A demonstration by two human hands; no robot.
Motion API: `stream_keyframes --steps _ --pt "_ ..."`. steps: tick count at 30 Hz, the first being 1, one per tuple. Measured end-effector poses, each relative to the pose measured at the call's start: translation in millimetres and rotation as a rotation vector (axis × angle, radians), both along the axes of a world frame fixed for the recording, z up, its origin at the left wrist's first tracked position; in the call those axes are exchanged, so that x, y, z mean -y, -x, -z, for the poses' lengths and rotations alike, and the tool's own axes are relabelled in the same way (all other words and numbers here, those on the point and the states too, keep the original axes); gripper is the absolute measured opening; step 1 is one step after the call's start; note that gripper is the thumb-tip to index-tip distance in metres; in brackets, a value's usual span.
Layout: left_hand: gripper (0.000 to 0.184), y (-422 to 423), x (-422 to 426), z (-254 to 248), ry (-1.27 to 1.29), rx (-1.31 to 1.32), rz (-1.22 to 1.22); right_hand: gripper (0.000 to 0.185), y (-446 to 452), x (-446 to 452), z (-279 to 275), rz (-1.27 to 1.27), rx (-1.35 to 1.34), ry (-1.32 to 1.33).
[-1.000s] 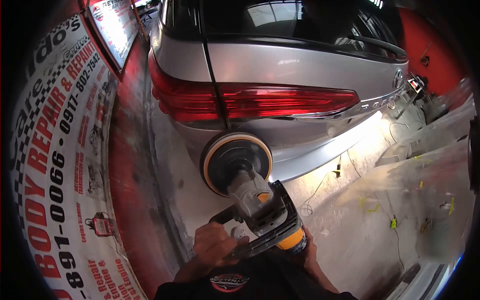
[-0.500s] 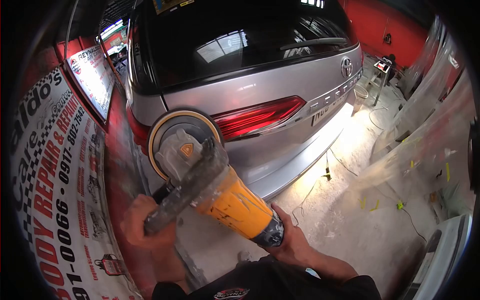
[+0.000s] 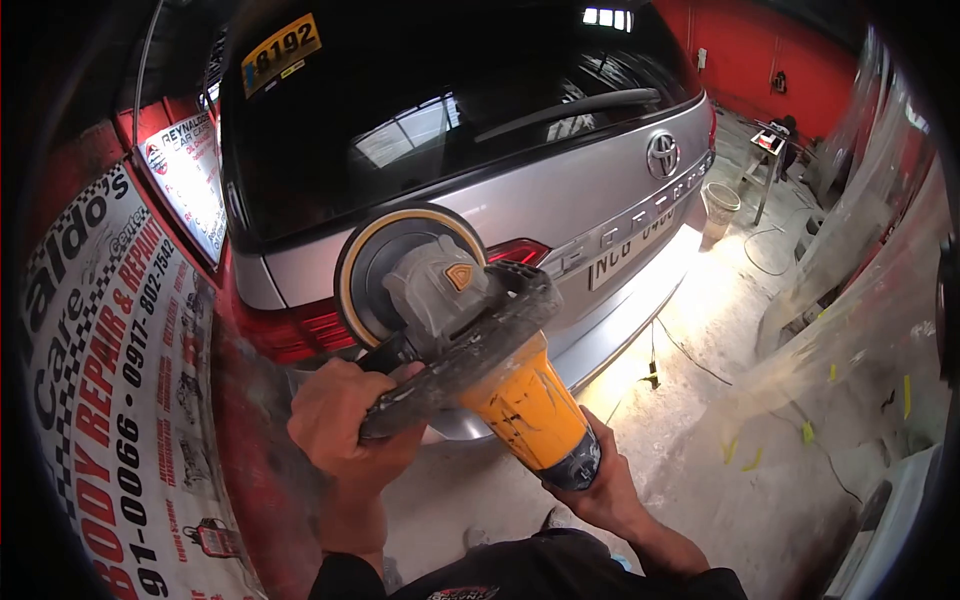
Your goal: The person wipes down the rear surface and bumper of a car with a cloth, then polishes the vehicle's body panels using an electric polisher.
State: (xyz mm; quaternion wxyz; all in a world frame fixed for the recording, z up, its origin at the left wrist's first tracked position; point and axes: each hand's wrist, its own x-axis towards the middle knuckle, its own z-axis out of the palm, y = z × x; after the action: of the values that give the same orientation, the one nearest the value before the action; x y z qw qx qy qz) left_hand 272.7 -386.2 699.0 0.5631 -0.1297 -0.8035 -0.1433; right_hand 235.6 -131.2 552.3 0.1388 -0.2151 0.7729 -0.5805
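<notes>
Both my hands hold a yellow and black car polisher (image 3: 530, 405) up behind a silver car (image 3: 385, 190). My left hand (image 3: 350, 425) is closed round the black front handle. At the rear end of the body, my right hand (image 3: 608, 485) wraps round the dark base. The round pad (image 3: 362, 275) with a tan rim is in front of the tailgate's left side, hiding part of the red tail light (image 3: 315, 330). Whether the pad touches the paint I cannot tell.
A printed banner (image 3: 120, 400) lines the left wall. Beyond the bumper stand a bucket (image 3: 718, 208) and a small stand (image 3: 768, 150). Cables (image 3: 690, 350) lie on the dusty floor. Clear plastic sheeting (image 3: 850, 330) hangs along the right.
The polisher has moved right across the tailgate, both hands with it, and my left hand sits higher. My view has shifted, so more of the rear window and its yellow sticker shows.
</notes>
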Motion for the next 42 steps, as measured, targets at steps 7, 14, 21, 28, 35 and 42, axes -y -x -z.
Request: stream_keyframes --steps 7,14,21,28,35,42 --pt "0.025 87 -80 -11 0.116 0.092 0.168 0.094 38 -53 33 0.195 -0.122 0.127" --pt "0.036 178 -135 -4 0.16 0.138 0.312 0.078 78 -81 36 0.413 0.09 0.275" --pt "0.028 176 -111 2 0.025 0.07 0.362 0.074 75 -74 4 0.434 0.153 0.231" --pt "0.032 81 -35 -1 0.001 -0.11 0.253 0.08 32 -26 -8 0.258 0.113 0.199" --pt "0.031 -16 67 -8 -0.014 -0.112 0.131 0.081 -19 59 -20 0.119 -0.082 0.131" --pt "0.017 -87 175 12 -0.169 -0.365 0.033 0.097 -66 148 -39 -0.094 -0.18 -0.06"
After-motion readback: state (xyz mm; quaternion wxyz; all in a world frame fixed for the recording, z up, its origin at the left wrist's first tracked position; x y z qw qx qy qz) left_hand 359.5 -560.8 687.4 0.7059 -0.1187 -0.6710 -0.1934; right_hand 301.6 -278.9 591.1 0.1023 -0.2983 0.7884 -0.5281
